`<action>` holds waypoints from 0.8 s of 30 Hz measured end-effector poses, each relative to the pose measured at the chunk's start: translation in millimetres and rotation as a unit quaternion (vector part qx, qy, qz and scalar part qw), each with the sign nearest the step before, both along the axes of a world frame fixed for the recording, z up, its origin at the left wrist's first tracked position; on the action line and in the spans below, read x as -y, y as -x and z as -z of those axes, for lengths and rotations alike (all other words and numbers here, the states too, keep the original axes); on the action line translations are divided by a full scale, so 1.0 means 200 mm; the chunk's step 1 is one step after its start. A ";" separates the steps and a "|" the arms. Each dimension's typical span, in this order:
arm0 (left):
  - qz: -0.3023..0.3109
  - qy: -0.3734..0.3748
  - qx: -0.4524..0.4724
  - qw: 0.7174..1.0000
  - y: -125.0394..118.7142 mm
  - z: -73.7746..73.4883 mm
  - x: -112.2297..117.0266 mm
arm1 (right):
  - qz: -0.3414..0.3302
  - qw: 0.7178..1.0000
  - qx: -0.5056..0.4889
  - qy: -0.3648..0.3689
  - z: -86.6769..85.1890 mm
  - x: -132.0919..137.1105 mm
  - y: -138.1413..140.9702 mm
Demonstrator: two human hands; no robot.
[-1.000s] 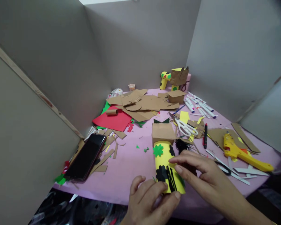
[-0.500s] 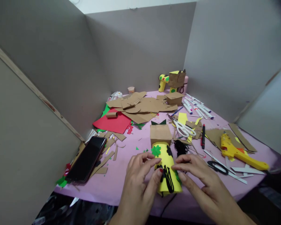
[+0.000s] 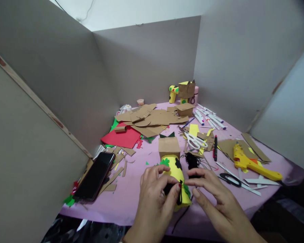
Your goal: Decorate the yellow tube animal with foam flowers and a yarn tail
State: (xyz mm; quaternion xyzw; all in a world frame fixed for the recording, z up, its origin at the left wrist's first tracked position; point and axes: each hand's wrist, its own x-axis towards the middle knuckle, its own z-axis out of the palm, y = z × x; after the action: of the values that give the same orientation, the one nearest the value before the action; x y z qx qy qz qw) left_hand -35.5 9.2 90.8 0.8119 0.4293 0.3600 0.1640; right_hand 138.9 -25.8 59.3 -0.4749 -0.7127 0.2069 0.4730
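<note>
A yellow paper tube with green and black cut-out shapes lies on the pink table, a brown cardboard box fixed at its far end. My left hand curls over the tube's near left side, its fingers pinching black strands against the paper. My right hand comes in from the right, thumb and forefinger pinched at the same spot on the strands. A black strand trails off the near table edge below the tube. A clump of black yarn lies just beyond my right hand.
A black phone lies at the left. White scissors, a red-capped marker, a yellow glue gun and black-handled scissors lie at the right. Cardboard scraps, red paper, markers and another yellow craft figure lie farther back. Grey panels wall the table.
My left hand has moved up from the tube's near end onto its side. Both hands have closed in on the black strands. The view has tilted upward a little.
</note>
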 end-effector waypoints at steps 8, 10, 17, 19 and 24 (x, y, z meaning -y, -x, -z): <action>0.032 -0.135 0.021 0.990 0.07 0.04 0.07 | 0.008 1.000 0.001 -0.013 0.00 0.02 0.01; 0.047 -0.176 0.014 0.983 0.08 0.06 0.09 | 0.003 1.000 0.003 -0.023 -0.01 0.03 0.03; 0.070 -0.236 -0.022 0.969 0.11 0.13 0.11 | -0.044 0.998 0.023 -0.035 -0.06 0.06 0.06; 0.068 -0.240 -0.020 0.968 0.11 0.14 0.11 | -0.053 0.997 0.027 -0.047 -0.06 0.06 0.07; 0.080 -0.276 0.012 0.958 0.11 0.16 0.12 | -0.062 0.996 0.034 -0.056 -0.03 0.07 0.07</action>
State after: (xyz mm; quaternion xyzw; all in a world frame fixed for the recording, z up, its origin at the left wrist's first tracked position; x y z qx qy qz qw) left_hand -57.4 -14.0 58.3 0.8529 0.2447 0.4600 -0.0332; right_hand 125.4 -38.9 65.4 -0.4094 -0.7668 0.1795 0.4607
